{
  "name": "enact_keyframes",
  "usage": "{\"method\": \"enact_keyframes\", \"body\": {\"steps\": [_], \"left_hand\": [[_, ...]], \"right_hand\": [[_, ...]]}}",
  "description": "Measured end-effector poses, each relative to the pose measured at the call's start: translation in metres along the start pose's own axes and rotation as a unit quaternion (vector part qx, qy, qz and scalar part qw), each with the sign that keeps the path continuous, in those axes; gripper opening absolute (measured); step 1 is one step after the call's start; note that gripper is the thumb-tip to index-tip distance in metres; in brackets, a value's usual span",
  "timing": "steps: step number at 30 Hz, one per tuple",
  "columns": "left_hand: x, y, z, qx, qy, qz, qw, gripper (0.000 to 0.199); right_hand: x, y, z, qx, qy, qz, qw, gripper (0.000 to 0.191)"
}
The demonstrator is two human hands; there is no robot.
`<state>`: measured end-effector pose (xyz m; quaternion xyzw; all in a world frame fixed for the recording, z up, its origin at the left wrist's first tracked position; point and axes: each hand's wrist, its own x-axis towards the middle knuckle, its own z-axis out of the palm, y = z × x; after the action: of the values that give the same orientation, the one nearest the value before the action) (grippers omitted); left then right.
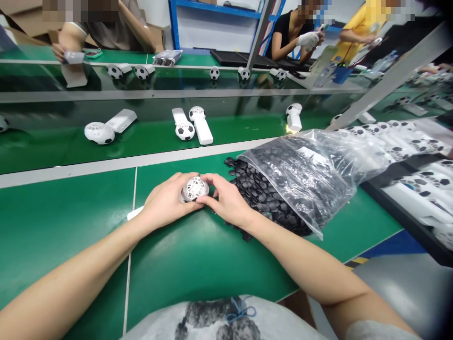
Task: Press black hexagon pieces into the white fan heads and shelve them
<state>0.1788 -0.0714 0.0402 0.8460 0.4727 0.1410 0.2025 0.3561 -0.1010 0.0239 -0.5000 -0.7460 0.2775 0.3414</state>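
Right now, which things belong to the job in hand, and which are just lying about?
Likely the job:
- white lattice ball, between left hand and right hand
- loose black pieces
- clear plastic bag of them

Probably lying about, far bench:
- clear-wrapped packet
- small green object

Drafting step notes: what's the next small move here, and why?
Probably have the right hand take a piece from the loose black pile while the left hand steadies the lattice ball: its upward face shows mostly open white lattice, a black-patched ball lies on the green belt, and the pile sits beside the right hand.
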Motion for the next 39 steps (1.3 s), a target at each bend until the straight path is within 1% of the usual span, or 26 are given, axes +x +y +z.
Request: {"method": "enact_keyframes", "body": {"steps": [5, 7, 9, 11, 13, 15, 17, 19, 21, 25, 27, 32, 35, 37, 39], "left_hand": [[0.0, 0.003, 0.001, 0.017, 0.006, -0.008, 1.0, 0.063], [0.0, 0.003, 0.0, 0.017, 0.006, -0.011, 1.0, 0.063], [-0.001, 0.002, 0.0, 0.012, -0.001, -0.004, 1.0, 0.063], [-0.001, -0.001, -0.001, 0.004, -0.014, 0.001, 1.0, 0.064], [0.0, -0.003, -0.003, -0.003, -0.034, -0.006, 0.999, 0.064], [0.001, -0.005, -0.005, 0.007, -0.049, -0.004, 0.999, 0.058], [0.002, -0.007, -0.007, 0.032, -0.052, 0.03, 0.998, 0.053], [0.003, -0.008, -0.009, 0.059, -0.044, 0.072, 0.995, 0.054], [0.004, -0.01, -0.01, 0.072, -0.033, 0.1, 0.992, 0.058], [0.005, -0.012, -0.009, 0.078, -0.026, 0.133, 0.988, 0.058], [0.006, -0.013, -0.008, 0.08, -0.028, 0.136, 0.987, 0.058], [0.005, -0.013, -0.005, 0.081, -0.032, 0.12, 0.989, 0.059], [0.004, -0.012, -0.004, 0.062, -0.055, 0.105, 0.991, 0.063], [0.003, -0.011, -0.004, 0.045, -0.074, 0.099, 0.991, 0.074], [0.003, -0.009, -0.003, 0.029, -0.073, 0.083, 0.993, 0.083]], "right_hand": [[0.003, -0.002, 0.003, 0.01, 0.011, 0.015, 1.0, 0.038], [0.004, -0.001, 0.001, 0.01, 0.012, 0.007, 1.0, 0.038], [0.005, 0.002, -0.006, 0.005, 0.003, -0.004, 1.0, 0.034], [0.003, 0.005, -0.015, -0.019, -0.022, 0.001, 1.0, 0.026], [-0.001, 0.007, -0.023, -0.069, -0.064, 0.025, 0.995, 0.021], [-0.004, 0.007, -0.027, -0.126, -0.112, 0.048, 0.985, 0.018], [-0.006, 0.004, -0.028, -0.164, -0.144, 0.053, 0.974, 0.015], [-0.007, 0.0, -0.026, -0.175, -0.154, 0.049, 0.971, 0.012], [-0.007, -0.003, -0.025, -0.154, -0.162, 0.045, 0.974, 0.011], [-0.006, -0.003, -0.029, -0.069, -0.187, 0.037, 0.979, 0.009], [-0.006, -0.004, -0.033, -0.057, -0.17, 0.006, 0.984, 0.009], [-0.005, -0.007, -0.038, -0.048, -0.08, -0.06, 0.994, 0.008], [-0.007, -0.008, -0.032, -0.054, -0.065, -0.109, 0.99, 0.01], [-0.007, -0.007, -0.025, -0.074, -0.059, -0.142, 0.985, 0.012], [-0.007, -0.006, -0.019, -0.09, -0.047, -0.154, 0.983, 0.012]]}}
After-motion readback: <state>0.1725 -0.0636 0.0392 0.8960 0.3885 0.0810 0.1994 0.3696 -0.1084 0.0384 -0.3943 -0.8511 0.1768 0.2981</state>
